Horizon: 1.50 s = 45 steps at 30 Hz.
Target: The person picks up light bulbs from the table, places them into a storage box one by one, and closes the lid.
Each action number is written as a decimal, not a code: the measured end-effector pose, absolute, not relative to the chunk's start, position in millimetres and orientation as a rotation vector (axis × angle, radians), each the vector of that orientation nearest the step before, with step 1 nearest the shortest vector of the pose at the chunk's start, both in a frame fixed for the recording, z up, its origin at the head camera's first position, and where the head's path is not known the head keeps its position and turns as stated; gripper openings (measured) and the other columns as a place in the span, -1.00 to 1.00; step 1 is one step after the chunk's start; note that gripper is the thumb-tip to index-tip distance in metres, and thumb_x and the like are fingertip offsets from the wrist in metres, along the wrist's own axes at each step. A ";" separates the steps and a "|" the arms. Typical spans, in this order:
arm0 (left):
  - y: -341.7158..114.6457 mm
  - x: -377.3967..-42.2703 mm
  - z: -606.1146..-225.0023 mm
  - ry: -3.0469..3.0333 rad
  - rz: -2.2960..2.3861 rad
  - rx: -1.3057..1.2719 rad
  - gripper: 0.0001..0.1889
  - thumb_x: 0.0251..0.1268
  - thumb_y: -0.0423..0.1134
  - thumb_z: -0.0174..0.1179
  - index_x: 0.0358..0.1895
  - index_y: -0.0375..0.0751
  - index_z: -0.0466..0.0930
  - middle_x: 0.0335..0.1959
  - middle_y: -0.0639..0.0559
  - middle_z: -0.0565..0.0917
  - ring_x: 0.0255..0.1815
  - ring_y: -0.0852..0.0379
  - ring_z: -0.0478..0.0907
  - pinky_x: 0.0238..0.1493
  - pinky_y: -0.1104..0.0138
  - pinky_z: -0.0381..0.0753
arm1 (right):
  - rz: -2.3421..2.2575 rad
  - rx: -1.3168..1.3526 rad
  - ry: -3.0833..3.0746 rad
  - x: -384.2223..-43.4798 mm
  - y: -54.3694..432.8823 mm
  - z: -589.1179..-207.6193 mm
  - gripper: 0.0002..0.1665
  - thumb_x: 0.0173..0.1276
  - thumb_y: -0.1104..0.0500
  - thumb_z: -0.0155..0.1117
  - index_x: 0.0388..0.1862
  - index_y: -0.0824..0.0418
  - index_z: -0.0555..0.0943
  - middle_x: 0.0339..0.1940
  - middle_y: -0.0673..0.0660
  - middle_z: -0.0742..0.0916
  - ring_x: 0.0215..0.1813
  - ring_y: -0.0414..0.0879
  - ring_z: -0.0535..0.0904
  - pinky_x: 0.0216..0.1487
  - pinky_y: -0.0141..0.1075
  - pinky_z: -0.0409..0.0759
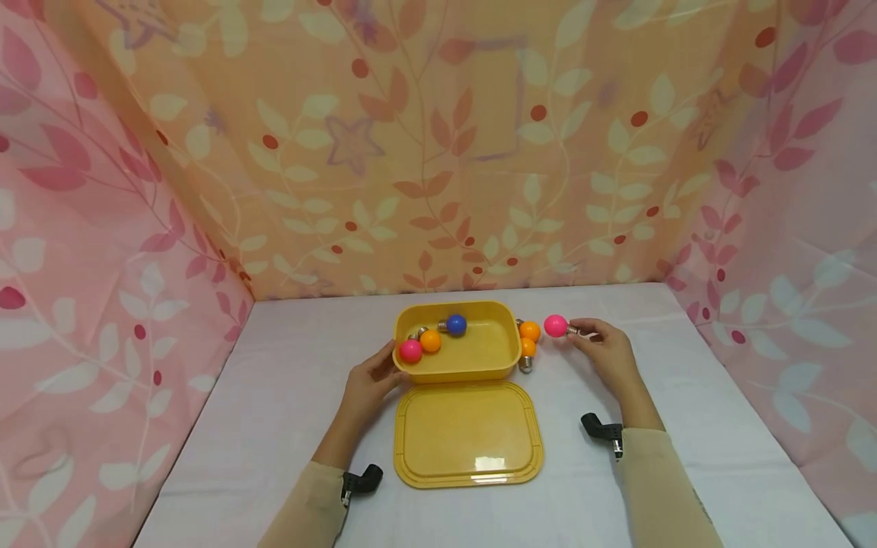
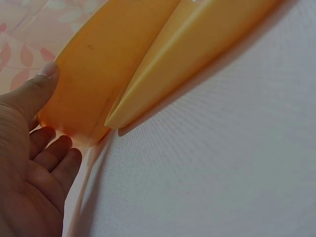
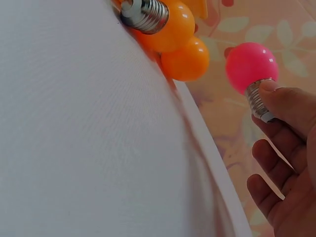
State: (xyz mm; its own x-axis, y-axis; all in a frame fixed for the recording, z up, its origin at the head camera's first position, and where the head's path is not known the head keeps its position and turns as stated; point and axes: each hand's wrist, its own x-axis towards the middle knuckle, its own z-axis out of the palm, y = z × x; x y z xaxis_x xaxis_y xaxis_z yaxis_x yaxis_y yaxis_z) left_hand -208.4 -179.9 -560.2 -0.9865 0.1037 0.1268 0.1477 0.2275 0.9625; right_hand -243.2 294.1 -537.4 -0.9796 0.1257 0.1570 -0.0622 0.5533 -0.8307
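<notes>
My right hand pinches a pink light bulb by its metal screw base, thumb against fingers, with the round pink end pointing left. In the right wrist view the pink bulb is held above the cloth. At the other side, my left hand holds the left end of a yellow plastic box; its thumb lies against the box wall. Inside the box are a pink bulb, an orange bulb and a blue bulb.
Two orange bulbs lie against the box's right side. A yellow lid lies flat in front of the box on the white cloth. Patterned fabric walls enclose the table at the back and both sides.
</notes>
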 end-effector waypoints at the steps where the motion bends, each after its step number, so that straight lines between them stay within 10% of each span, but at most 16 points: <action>1: -180.5 -208.3 -560.6 -2.432 -1.917 -0.245 -0.18 0.21 -0.04 0.49 0.54 0.05 0.36 0.52 0.11 0.43 0.45 0.07 0.47 0.28 0.44 0.52 | 1.401 -0.044 -2.581 -243.2 292.1 -535.5 -0.49 0.35 -0.14 0.46 0.18 0.05 0.70 0.01 0.14 0.69 -0.03 -0.01 0.51 -0.13 -0.48 0.54; 19: -184.4 -210.8 -554.2 -2.434 -1.936 -0.232 -0.17 0.17 0.03 0.49 0.54 0.11 0.36 0.50 0.17 0.44 0.45 0.14 0.46 0.29 0.45 0.51 | 1.336 0.103 -2.506 -242.9 269.3 -506.6 -0.49 0.33 -0.09 0.50 0.15 0.14 0.72 0.06 0.18 0.74 0.12 0.10 0.54 0.21 0.06 0.50; 36: -183.3 -211.8 -555.8 -2.393 -2.007 -0.254 -0.17 0.20 -0.09 0.50 0.55 0.02 0.35 0.50 0.11 0.44 0.44 0.13 0.47 0.29 0.44 0.52 | 1.282 0.290 -2.508 -241.7 240.6 -490.4 -0.57 0.32 -0.03 0.52 0.11 0.08 0.74 -0.01 0.09 0.75 0.08 0.07 0.55 0.14 -0.20 0.50; 45: -181.6 -210.7 -560.8 -2.383 -2.011 -0.274 -0.18 0.22 -0.09 0.48 0.55 0.00 0.33 0.51 0.03 0.43 0.45 0.08 0.47 0.28 0.43 0.53 | 1.271 0.421 -2.696 -251.1 220.4 -477.3 -0.59 0.32 -0.05 0.52 0.10 0.03 0.75 0.05 0.07 0.75 0.16 0.11 0.55 0.30 0.19 0.50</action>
